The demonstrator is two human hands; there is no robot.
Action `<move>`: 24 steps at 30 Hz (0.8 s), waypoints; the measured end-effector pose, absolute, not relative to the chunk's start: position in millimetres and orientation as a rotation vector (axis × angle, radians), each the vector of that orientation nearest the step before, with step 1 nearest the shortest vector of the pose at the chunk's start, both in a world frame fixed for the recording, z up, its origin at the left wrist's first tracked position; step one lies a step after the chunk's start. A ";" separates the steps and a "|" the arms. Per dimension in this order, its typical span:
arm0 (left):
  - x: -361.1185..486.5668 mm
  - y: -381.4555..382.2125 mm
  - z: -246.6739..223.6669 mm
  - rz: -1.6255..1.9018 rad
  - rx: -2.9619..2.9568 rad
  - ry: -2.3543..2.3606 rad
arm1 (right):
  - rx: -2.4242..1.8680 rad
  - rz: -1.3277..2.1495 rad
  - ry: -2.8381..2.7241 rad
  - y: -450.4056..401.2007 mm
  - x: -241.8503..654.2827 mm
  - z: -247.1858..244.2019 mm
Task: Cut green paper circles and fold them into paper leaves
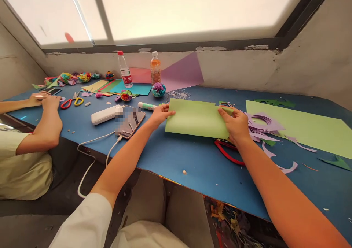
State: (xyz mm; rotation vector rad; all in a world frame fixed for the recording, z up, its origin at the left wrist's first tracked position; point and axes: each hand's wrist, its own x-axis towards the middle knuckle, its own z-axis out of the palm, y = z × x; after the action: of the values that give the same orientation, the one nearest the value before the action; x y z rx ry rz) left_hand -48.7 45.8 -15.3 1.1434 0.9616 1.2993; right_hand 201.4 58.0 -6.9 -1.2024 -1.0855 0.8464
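Observation:
A folded sheet of light green paper (196,119) is held up just above the blue table, between my two hands. My left hand (160,116) pinches its left edge, thumb on the near face. On the opposite side, my right hand (237,125) grips the right edge near the top corner. Red-handled scissors (228,154) lie partly hidden beneath the paper and my right hand. Right of that hand is a pile of cut lilac paper (265,123) with round openings. A larger light green sheet (302,125) lies flat farther right.
A phone (132,125) on a white cable, a white power bank (106,115) and a glue stick (147,106) lie left of my hands. Two bottles, a water bottle (125,70) and an orange drink (155,68), stand behind. A co-worker's hands (46,98) rest at far left.

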 end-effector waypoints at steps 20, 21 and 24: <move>-49.6 43.1 -4.8 1.347 1.084 1.026 | -1.177 1.027 -0.890 50.0 194.9 13.0; -49.6 43.2 -4.9 1.349 1.084 1.022 | -1.175 1.023 -0.890 49.9 194.8 13.3; -49.8 43.1 -4.5 1.346 1.082 1.014 | -1.167 1.014 -0.894 50.2 194.5 13.5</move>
State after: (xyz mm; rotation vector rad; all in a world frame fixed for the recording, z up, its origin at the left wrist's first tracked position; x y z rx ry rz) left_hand -49.8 43.1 -4.5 1.0819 1.0141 1.3463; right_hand 194.5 50.2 13.5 -1.1670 -0.8940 1.0141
